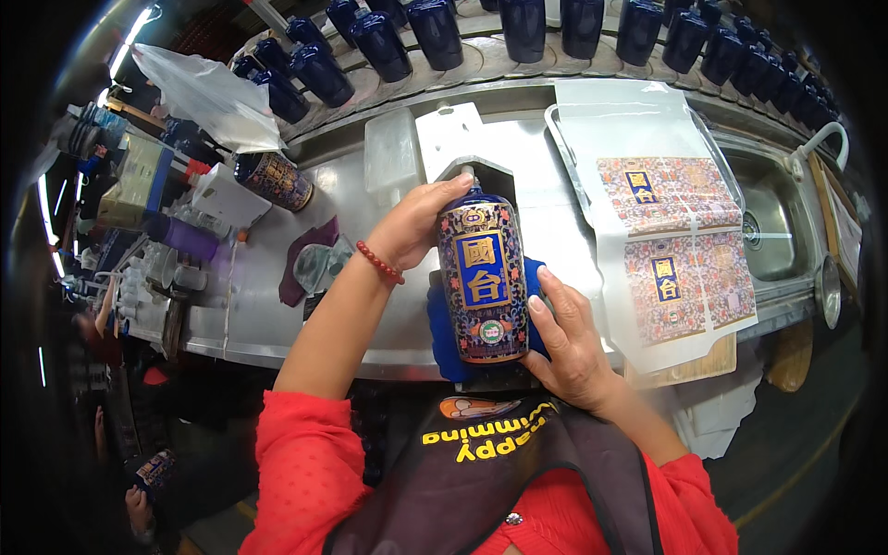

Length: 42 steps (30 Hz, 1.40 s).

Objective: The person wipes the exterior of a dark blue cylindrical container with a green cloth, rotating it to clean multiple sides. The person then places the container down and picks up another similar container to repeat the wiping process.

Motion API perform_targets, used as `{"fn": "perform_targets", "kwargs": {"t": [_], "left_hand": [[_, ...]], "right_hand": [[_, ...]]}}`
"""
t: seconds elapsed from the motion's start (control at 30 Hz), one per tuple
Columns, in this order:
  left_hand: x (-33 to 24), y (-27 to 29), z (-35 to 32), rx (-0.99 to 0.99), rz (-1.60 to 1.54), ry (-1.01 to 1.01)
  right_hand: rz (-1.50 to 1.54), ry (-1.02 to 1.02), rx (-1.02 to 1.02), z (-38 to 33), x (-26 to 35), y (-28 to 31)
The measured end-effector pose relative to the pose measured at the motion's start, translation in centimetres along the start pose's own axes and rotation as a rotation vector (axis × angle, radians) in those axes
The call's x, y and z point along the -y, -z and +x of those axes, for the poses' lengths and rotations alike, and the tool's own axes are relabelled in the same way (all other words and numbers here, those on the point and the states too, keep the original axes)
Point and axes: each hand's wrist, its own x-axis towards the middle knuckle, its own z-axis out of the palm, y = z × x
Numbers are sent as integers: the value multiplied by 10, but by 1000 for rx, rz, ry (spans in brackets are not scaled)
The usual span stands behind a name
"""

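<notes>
Across the view, a steel workbench (254,301) is stretched out, and beyond its far edge a curved conveyor (481,61) is lined with dark-blue bottles (523,28), apparently kept there off the working surface. Over on the right, patterned sheets (731,291) are laid face up, seemingly so the print can be seen within easy reach. And at centre, a decorated bottle (484,277) is held over a blue cloth (444,324), perhaps put there as padding; whether the two touch cannot be told. The neck is gripped by the left hand (421,217) and pointed away, so the decorated face is turned up. The lower right side is met by the right hand (569,347), fingers spread, not wrapped round, probably for steadying.
</notes>
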Motion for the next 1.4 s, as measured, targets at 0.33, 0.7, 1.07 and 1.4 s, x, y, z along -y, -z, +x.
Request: {"fn": "perform_targets", "kwargs": {"t": [0.33, 0.7, 1.07, 1.4], "left_hand": [[-5, 18, -93, -51, 154, -368], [3, 11, -174, -269, 328, -526], [-14, 73, -311, -929, 777, -734], [-2, 275, -299, -1576, 1453, -467]], "right_hand": [[62, 129, -87, -6, -2, -10], [103, 259, -165, 7, 14, -17], [141, 329, 3, 41, 40, -55], [-94, 258, 175, 42, 31, -64]]}}
